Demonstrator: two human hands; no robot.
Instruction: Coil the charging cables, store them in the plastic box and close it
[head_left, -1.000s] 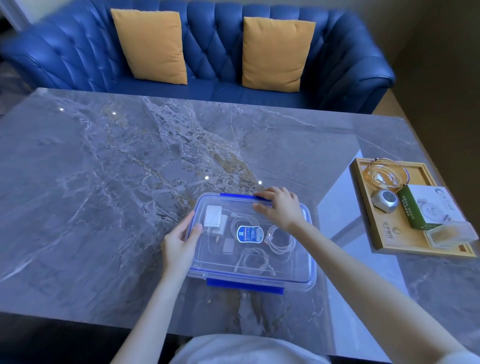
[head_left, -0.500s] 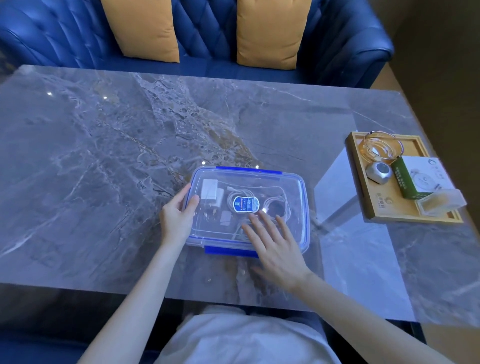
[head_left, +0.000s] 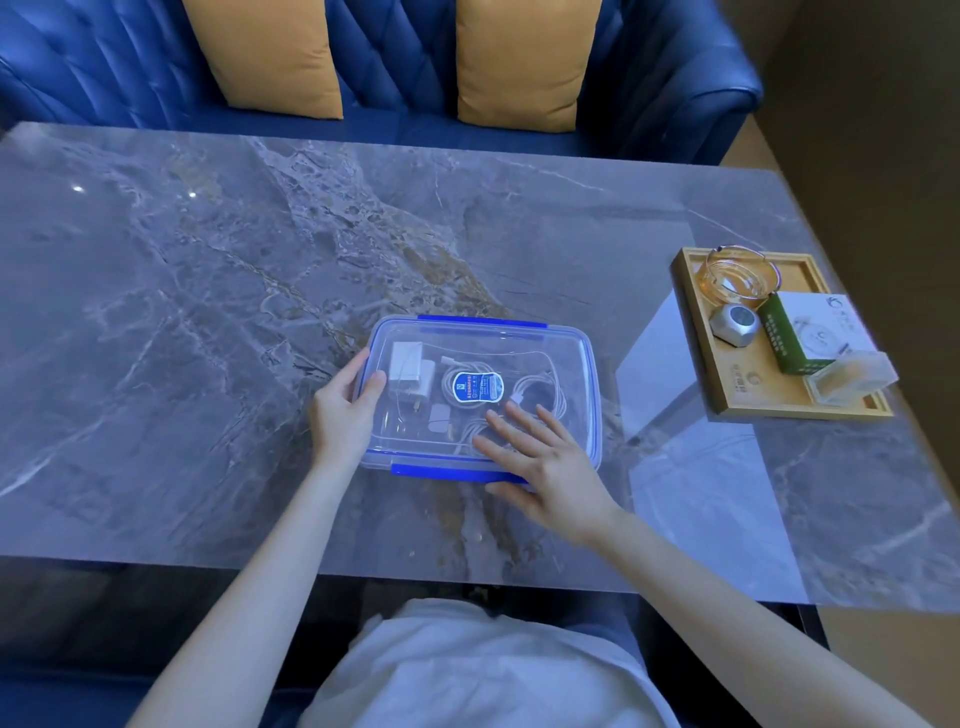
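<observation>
At the lower centre of the frame, our right hand (head_left: 550, 457) lies flat with fingers spread on the lid of the clear, blue-clipped plastic box (head_left: 519, 338). Our left hand (head_left: 343, 410) grips its left edge. Coiled white charging cables (head_left: 540, 397) sit inside, mid-frame on the grey marble table (head_left: 208, 312).

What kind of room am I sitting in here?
Most likely a living room or lounge: a blue tufted sofa with orange cushions faces a marble-look table.
</observation>
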